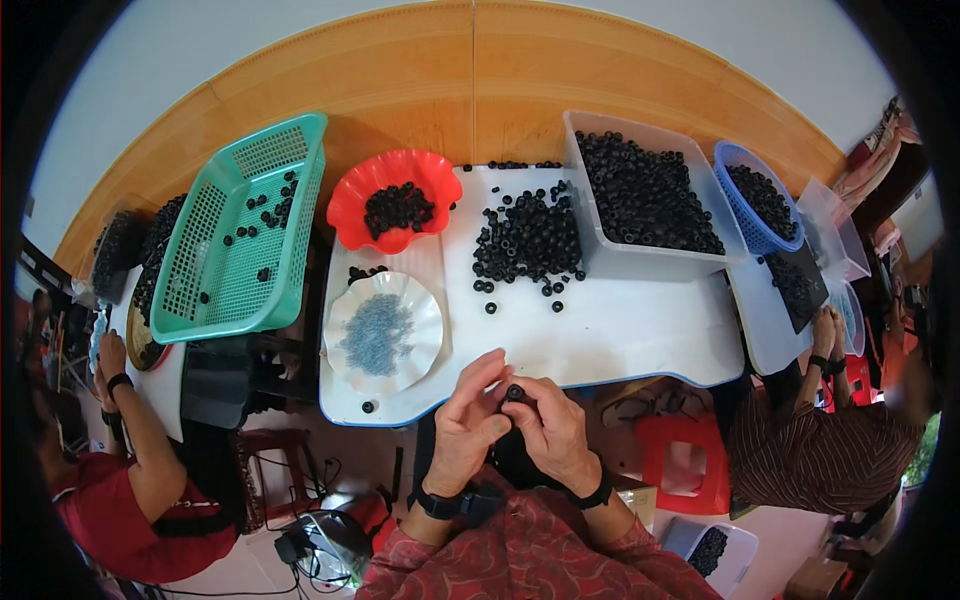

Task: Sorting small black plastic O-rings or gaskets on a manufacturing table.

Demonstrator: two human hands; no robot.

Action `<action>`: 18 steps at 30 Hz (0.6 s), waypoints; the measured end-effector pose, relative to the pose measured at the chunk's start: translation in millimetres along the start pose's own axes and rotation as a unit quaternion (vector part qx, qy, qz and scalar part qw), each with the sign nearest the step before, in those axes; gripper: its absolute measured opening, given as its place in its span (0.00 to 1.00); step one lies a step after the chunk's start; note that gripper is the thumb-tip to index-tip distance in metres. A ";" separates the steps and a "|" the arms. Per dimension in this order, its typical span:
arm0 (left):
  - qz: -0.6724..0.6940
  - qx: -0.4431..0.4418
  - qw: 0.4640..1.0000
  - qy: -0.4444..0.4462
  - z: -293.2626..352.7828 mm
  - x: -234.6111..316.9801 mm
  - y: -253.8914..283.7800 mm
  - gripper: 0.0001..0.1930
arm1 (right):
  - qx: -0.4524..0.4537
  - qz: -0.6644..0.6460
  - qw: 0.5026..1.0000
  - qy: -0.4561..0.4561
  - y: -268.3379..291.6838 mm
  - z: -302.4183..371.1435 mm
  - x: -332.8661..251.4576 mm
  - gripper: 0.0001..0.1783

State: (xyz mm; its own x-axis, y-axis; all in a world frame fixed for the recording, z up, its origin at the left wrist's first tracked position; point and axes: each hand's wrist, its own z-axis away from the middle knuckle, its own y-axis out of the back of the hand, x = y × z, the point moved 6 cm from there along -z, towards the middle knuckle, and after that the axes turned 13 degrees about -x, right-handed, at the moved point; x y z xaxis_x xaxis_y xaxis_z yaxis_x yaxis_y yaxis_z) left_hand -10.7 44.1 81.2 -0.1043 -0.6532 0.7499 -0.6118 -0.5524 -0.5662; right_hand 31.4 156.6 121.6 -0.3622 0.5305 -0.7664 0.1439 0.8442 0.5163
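Just off the table's front edge, my right hand [560, 432] pinches a small black ring-like part [515, 393] with a hole in its end between thumb and fingers. Close beside it, my left hand [465, 420] has its fingers curved and the thumb apart, with nothing visible in them. Ahead on the white table [640, 325] lies a loose heap of similar black parts [528, 235]. A white scalloped plate [425, 365] to the left holds many small pale blue-grey pieces. One black part [368, 407] sits alone near the front left edge.
A red scalloped bowl [348, 205], a green basket [215, 318], a clear bin [640, 262] and a blue basket [752, 225] hold black parts. Co-workers sit at left [130, 500] and right [820, 450]. A red stool [660, 435] stands below the table.
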 end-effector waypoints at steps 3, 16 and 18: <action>0.043 -0.036 0.997 0.056 -5.9 -4.8 -2.0 0.33 | -0.007 -0.035 0.999 -0.031 -7.5 2.8 6.9 0.16; 0.009 -0.004 0.990 0.138 -5.0 -23.9 12.3 0.30 | 0.019 -0.063 0.997 -0.039 -14.4 -1.4 15.7 0.14; 0.005 -0.010 0.994 0.111 -9.5 -24.7 9.8 0.29 | 0.053 -0.023 0.998 -0.012 -12.3 -0.9 14.9 0.13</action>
State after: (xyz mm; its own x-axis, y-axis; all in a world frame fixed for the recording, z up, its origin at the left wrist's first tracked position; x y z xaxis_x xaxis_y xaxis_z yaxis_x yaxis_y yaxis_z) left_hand -21.5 59.7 60.3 -0.2795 -0.5266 0.8029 -0.6250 -0.5349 -0.5685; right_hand 23.5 154.1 104.2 -0.3490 0.4907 -0.7984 0.2247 0.8709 0.4370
